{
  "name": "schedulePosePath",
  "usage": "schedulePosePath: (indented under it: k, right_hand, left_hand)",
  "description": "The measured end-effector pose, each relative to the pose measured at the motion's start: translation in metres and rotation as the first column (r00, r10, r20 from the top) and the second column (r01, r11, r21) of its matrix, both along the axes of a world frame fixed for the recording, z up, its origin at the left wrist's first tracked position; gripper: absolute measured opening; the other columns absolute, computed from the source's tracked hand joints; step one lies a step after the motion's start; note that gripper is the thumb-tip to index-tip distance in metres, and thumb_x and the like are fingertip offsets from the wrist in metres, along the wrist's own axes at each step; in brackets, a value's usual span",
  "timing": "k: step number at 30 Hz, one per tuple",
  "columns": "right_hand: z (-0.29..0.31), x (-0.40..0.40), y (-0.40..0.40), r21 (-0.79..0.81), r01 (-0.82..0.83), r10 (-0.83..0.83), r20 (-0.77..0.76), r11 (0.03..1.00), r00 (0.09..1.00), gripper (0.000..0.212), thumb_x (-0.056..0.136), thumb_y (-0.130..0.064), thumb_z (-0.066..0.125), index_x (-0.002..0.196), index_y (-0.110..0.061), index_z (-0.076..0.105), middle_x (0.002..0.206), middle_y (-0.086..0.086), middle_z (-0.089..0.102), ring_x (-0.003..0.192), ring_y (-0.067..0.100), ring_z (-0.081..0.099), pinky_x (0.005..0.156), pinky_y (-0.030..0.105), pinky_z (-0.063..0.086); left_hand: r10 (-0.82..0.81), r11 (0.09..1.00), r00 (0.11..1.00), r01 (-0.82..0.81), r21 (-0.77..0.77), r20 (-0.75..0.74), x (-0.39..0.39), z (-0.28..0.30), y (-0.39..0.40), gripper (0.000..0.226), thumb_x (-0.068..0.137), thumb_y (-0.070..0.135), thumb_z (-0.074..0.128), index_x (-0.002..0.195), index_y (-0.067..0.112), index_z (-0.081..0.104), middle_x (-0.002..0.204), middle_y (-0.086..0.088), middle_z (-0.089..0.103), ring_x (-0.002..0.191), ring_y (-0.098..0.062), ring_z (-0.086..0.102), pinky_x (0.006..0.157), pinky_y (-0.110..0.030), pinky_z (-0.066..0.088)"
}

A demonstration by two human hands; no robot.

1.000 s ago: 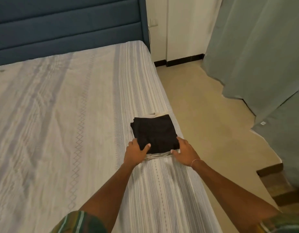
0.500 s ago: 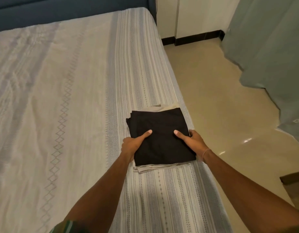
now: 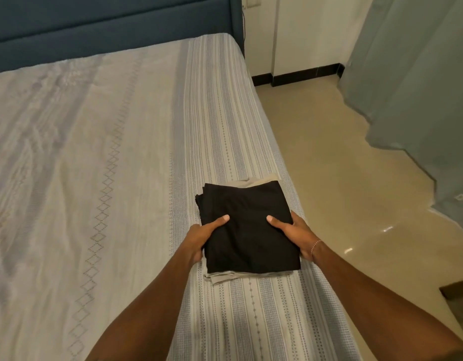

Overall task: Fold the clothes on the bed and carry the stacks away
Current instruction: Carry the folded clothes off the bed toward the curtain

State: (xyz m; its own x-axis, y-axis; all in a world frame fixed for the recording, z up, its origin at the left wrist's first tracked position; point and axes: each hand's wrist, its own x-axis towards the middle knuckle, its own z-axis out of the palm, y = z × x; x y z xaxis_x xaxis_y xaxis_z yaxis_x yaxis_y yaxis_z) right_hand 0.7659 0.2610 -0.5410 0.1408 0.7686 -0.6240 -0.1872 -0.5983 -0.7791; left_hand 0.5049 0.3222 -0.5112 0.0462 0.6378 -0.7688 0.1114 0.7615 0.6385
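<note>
A small stack of folded clothes, a black cloth square [image 3: 247, 230] on top of a pale grey-beige folded piece [image 3: 226, 276], sits on the striped white bedspread [image 3: 225, 121], right by the bed's floor-side edge. The left hand [image 3: 199, 239] and right hand [image 3: 297, 234] each have a grip clasping a side of the stack, thumbs on top. The pale layer sticks out beyond the black one nearest the person; lifted unevenly, it could sag, slide free and unfold onto the cream tiled floor [image 3: 329, 165] beside the bed.
</note>
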Motion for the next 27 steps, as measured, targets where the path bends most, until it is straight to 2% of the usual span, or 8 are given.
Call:
schedulePosePath:
  k: [4,11,16,19,25,27]
  right_hand:
    - [0.028,-0.01,-0.029,0.052,0.029,-0.03,0.023,0.998,0.999,0.071,0.063,-0.055,0.091,0.124,-0.03,0.063,0.117,-0.005,0.073,0.107,0.019,0.071,0.097,0.043,0.057]
    - [0.113,-0.024,-0.108,0.128,0.094,-0.096,0.014,0.987,0.995,0.052,0.079,-0.045,0.083,0.123,-0.025,0.064,0.116,-0.004,0.073,0.104,0.017,0.071,0.095,0.039,0.058]
    - [0.17,-0.034,-0.175,0.137,0.184,-0.182,-0.027,0.973,0.983,0.052,0.081,-0.051,0.08,0.124,-0.025,0.065,0.116,-0.003,0.074,0.105,0.02,0.072,0.094,0.042,0.058]
    - [0.197,-0.043,-0.225,0.141,0.24,-0.237,-0.037,0.96,0.971,0.048,0.083,-0.049,0.079,0.122,-0.024,0.065,0.114,-0.002,0.074,0.103,0.021,0.072,0.092,0.042,0.059]
    - [0.238,-0.056,-0.319,0.13,0.345,-0.35,0.02,0.93,0.937,0.047,0.082,-0.048,0.08,0.119,-0.023,0.066,0.115,0.0,0.074,0.103,0.022,0.071,0.093,0.043,0.059]
    - [0.246,-0.059,-0.343,0.147,0.377,-0.386,0.039,0.915,0.922,0.045,0.083,-0.045,0.08,0.12,-0.023,0.066,0.115,-0.001,0.074,0.103,0.02,0.072,0.091,0.04,0.059]
  left_hand:
    - [-0.011,0.999,1.0,0.012,0.049,-0.005,-0.005,0.03,-0.021,0.093,0.055,0.051,0.093,0.129,0.006,0.061,0.112,-0.008,0.072,0.098,-0.025,0.071,0.068,-0.029,0.058]
    - [-0.103,0.988,0.995,0.102,0.115,0.004,-0.02,0.099,-0.081,0.095,0.056,0.056,0.093,0.131,0.008,0.061,0.116,-0.007,0.073,0.103,-0.027,0.071,0.094,-0.041,0.058]
    - [-0.181,0.971,0.984,0.178,0.157,0.003,-0.021,0.158,-0.132,0.09,0.06,0.057,0.09,0.13,0.009,0.061,0.117,-0.007,0.072,0.104,-0.027,0.069,0.092,-0.039,0.058]
    - [-0.246,0.954,0.969,0.245,0.172,-0.013,-0.022,0.192,-0.17,0.089,0.058,0.056,0.09,0.128,0.009,0.062,0.112,-0.006,0.072,0.101,-0.025,0.069,0.084,-0.035,0.058]
    - [-0.422,0.891,0.905,0.425,0.16,-0.058,-0.021,0.227,-0.23,0.102,0.053,0.063,0.091,0.132,0.008,0.058,0.119,-0.007,0.069,0.106,-0.028,0.067,0.098,-0.045,0.055]
    - [-0.456,0.873,0.889,0.457,0.169,-0.047,-0.019,0.228,-0.243,0.1,0.053,0.061,0.092,0.131,0.008,0.059,0.118,-0.007,0.07,0.106,-0.029,0.068,0.098,-0.047,0.055]
